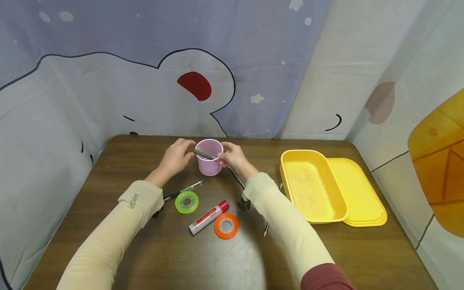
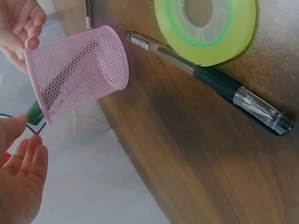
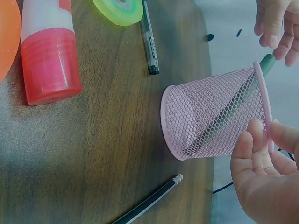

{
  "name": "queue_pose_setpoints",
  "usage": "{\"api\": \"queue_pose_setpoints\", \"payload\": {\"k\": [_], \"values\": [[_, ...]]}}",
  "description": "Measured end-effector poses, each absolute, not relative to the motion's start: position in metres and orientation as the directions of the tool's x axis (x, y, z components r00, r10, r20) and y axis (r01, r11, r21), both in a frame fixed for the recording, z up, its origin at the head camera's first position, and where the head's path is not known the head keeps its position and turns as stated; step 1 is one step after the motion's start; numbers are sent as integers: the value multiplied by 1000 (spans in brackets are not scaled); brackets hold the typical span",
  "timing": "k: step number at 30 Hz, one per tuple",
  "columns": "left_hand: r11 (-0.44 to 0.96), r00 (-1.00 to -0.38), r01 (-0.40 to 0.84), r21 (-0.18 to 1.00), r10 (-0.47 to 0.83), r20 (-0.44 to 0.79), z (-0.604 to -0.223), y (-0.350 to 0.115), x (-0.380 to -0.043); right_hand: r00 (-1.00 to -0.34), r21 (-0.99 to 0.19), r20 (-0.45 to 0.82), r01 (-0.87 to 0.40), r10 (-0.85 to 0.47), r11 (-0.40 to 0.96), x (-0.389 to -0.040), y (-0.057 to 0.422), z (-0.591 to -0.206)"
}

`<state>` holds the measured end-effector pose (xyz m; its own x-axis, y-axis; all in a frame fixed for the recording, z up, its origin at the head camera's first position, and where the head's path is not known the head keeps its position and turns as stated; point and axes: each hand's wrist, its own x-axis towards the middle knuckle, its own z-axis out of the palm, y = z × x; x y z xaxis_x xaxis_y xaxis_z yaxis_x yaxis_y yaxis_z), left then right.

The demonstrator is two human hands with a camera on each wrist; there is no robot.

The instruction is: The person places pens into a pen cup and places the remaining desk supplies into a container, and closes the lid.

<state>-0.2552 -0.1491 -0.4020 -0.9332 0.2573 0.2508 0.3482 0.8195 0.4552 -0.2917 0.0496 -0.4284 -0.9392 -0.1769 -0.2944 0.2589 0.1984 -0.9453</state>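
Observation:
A pink mesh pen cup (image 1: 209, 168) stands upright near the table's back edge. My right hand (image 1: 235, 158) pinches its rim from the right, thumb and fingertips on the mesh in the right wrist view. Inside the cup a dark green pen-like stick (image 3: 267, 64) leans at a slant, its rounded end poking past the rim on the left. My left hand (image 1: 175, 157) is beside that end, thumb tip close to it and fingers loosely extended in the left wrist view.
Nearer me lie a clear-and-black pen (image 2: 219, 84), a green tape roll (image 1: 194, 205), a red-capped glue stick (image 1: 208, 218) and an orange tape roll (image 1: 217, 227). A dark pencil (image 3: 149, 200) lies right of the cup. Farther right are a yellow box (image 1: 315, 185) and its lid (image 1: 359, 193).

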Motion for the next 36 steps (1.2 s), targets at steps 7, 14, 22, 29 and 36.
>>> {"api": "queue_pose_setpoints", "payload": {"k": [7, 14, 22, 29, 36], "values": [[816, -937, 344, 464, 266, 228, -405, -157, -251, -938, -943, -297, 259, -177, 210, -291, 49, -427], [818, -939, 342, 463, 275, 207, -407, -169, -243, -938, -945, -295, 258, -184, 200, -292, 49, -428], [819, -945, 327, 471, 286, 159, -413, -186, -232, -937, -944, -298, 261, -181, 202, -291, 49, -428], [818, -947, 320, 479, 287, 142, -423, -202, -223, -938, -945, -295, 259, -180, 199, -290, 49, -427], [826, -956, 285, 485, 278, 88, -434, -214, -214, -938, -946, -295, 260, -183, 193, -289, 49, -426]]}}
